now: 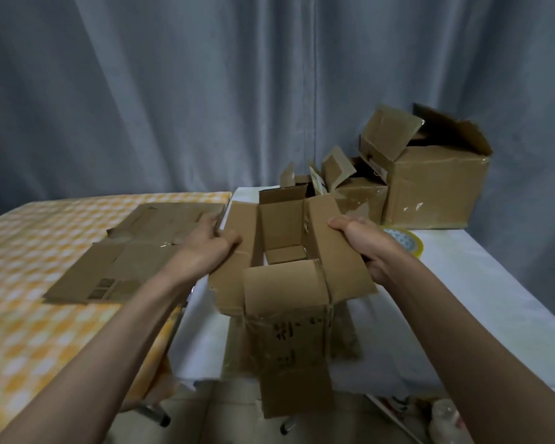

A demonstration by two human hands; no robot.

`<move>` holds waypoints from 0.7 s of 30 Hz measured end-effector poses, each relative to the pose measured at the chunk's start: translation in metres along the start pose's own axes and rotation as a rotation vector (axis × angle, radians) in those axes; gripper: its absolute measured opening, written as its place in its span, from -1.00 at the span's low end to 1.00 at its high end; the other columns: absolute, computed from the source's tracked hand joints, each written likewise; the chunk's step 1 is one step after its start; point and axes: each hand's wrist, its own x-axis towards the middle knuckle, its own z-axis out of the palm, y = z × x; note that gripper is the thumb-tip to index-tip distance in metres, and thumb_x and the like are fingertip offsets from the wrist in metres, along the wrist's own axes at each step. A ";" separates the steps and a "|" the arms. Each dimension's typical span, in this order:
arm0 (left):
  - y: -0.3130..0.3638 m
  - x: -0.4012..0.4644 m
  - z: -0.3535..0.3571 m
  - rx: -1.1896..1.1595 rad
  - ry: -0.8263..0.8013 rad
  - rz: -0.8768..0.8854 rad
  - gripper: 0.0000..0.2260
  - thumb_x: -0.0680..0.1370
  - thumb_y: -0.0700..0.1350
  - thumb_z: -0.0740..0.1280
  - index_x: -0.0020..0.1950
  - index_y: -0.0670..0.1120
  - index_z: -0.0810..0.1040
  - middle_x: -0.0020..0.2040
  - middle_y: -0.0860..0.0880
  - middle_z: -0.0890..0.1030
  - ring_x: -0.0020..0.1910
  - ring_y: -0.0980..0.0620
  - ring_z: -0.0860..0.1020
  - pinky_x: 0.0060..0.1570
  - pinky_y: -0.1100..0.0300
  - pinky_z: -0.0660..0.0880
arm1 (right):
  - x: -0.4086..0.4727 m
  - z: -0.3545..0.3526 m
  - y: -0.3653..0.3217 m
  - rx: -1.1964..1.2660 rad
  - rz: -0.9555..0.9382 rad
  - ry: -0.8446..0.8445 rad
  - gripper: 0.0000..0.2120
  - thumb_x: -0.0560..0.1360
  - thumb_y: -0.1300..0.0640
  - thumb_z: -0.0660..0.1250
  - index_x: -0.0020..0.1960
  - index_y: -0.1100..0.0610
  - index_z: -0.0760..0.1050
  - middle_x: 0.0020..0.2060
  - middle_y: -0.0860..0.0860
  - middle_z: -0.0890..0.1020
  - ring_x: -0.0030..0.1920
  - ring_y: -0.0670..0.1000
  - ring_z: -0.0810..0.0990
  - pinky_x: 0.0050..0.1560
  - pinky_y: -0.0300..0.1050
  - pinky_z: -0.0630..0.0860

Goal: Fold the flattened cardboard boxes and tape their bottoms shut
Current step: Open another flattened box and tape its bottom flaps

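A brown cardboard box [285,318], opened into a tube with its flaps spread out, is held upright over the white table [481,302]. My left hand [205,248] grips its left flap, thumb on top. My right hand [369,245] grips its right flap from the outside. Through the open top I see an inner flap partly folded in. A pile of flattened boxes [132,257] lies on the yellow checked table [20,302] to the left. A roll of tape [407,240] lies just behind my right hand, partly hidden.
Several folded boxes [436,184] are heaped at the back right of the white table, the largest with open flaps. A grey curtain [173,91] hangs behind both tables. A narrow gap separates the tables; table legs and floor clutter show below.
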 end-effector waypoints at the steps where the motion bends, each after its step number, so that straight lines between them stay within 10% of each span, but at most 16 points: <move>1: -0.002 0.004 0.001 0.120 0.048 0.134 -0.56 0.60 -0.12 0.30 0.47 0.02 0.31 0.25 0.07 0.44 0.23 0.07 0.47 0.15 0.20 0.40 | 0.000 -0.001 -0.001 -0.006 -0.009 -0.009 -0.83 0.68 0.08 0.19 0.04 0.12 0.53 -0.23 0.10 0.62 -0.34 -0.01 0.60 -0.50 -0.24 0.52; 5: 0.002 0.026 0.002 0.262 -0.029 0.491 -0.32 0.59 -0.23 0.23 0.64 0.04 0.01 0.61 0.14 0.05 0.51 0.30 0.00 0.52 0.25 -0.03 | 0.002 -0.007 -0.006 -0.073 -0.054 -0.050 -0.78 0.67 0.11 0.19 0.15 0.22 0.54 -0.25 0.10 0.60 -0.36 -0.01 0.58 -0.48 -0.25 0.51; 18: 0.009 0.041 0.000 0.260 -0.144 0.454 -0.47 0.66 0.02 0.13 0.62 0.10 0.06 0.40 0.24 0.41 0.44 0.21 0.23 0.36 0.24 0.13 | 0.000 -0.009 -0.010 -0.184 -0.062 -0.029 -0.81 0.66 0.08 0.20 -0.03 0.07 0.55 -0.28 0.08 0.58 -0.50 -0.08 0.57 -0.60 -0.36 0.41; 21: 0.005 0.037 -0.003 0.261 -0.238 0.414 -0.37 0.53 0.35 0.08 0.59 0.21 0.13 0.47 0.26 0.36 0.50 0.21 0.20 0.48 0.16 0.09 | 0.000 -0.008 -0.009 -0.184 -0.079 0.004 -0.77 0.66 0.09 0.21 -0.15 0.05 0.50 -0.32 0.04 0.53 -0.56 -0.11 0.52 -0.64 -0.39 0.37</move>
